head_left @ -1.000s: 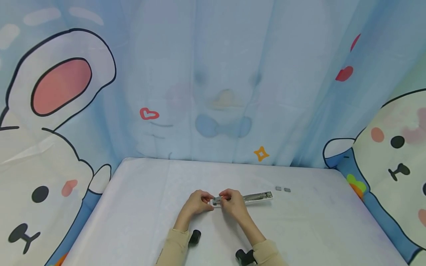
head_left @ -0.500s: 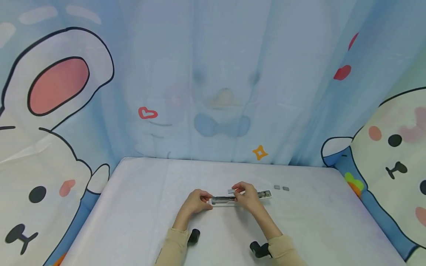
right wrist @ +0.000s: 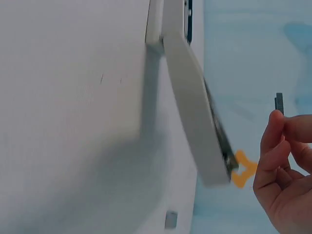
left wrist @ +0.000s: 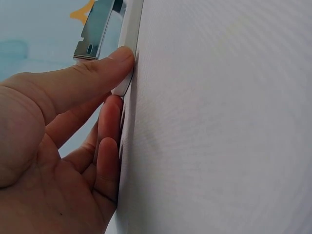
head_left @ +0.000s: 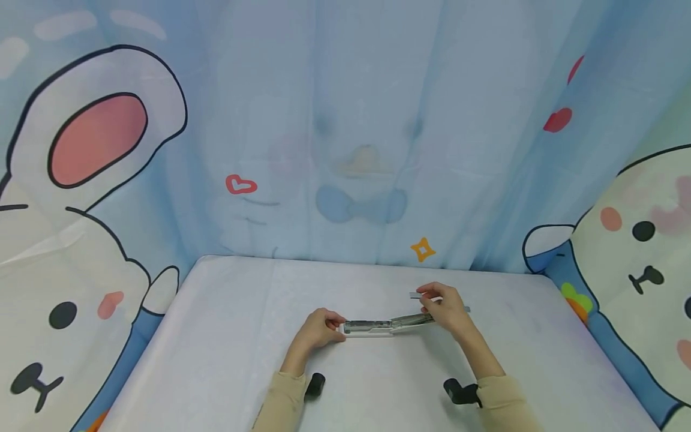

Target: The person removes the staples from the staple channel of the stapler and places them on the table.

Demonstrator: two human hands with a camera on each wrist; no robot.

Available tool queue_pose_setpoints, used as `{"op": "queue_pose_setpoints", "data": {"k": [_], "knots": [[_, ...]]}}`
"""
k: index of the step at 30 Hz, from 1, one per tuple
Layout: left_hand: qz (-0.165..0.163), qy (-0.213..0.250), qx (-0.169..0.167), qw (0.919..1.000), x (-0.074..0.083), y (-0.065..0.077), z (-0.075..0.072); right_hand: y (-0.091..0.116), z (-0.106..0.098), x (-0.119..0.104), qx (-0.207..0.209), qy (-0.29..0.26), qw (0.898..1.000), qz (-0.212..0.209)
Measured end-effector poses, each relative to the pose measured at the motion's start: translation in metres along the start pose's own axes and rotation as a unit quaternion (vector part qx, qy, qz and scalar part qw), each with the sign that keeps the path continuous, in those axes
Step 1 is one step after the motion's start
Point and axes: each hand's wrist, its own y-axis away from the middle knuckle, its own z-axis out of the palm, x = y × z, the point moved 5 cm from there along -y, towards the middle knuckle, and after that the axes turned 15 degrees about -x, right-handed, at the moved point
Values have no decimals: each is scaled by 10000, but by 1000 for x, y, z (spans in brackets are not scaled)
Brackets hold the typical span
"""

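Note:
A white stapler (head_left: 372,326) with a metal inside lies on the white table, opened out; its right part slants up off the cloth in the right wrist view. At its left end my left hand (head_left: 320,328) grips the white base, thumb on the near side (left wrist: 97,78). Farther right, my right hand (head_left: 444,307) pinches a small grey strip of staples (head_left: 414,295), raised above the stapler's right end. In the right wrist view that strip (right wrist: 279,102) pokes up between thumb and fingers, apart from the stapler (right wrist: 195,112).
Another small grey staple strip (head_left: 467,309) lies on the table, partly behind my right hand; one piece (right wrist: 171,220) shows in the right wrist view. A blue cartoon curtain (head_left: 356,150) hangs behind the table (head_left: 243,360).
My right hand has moved right and up from the stapler's left part, carrying the staple strip. My left hand stays on the stapler's left end.

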Motion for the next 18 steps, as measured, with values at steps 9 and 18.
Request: {"op": "queue_pose_setpoints", "data": {"k": [9, 18], "knots": [[32, -13, 44, 10000, 0, 1, -2, 6, -31, 43, 42, 10, 10000, -8], [-53, -46, 14, 10000, 1, 0, -1, 7, -57, 93, 217, 520, 9983, 140]]}}
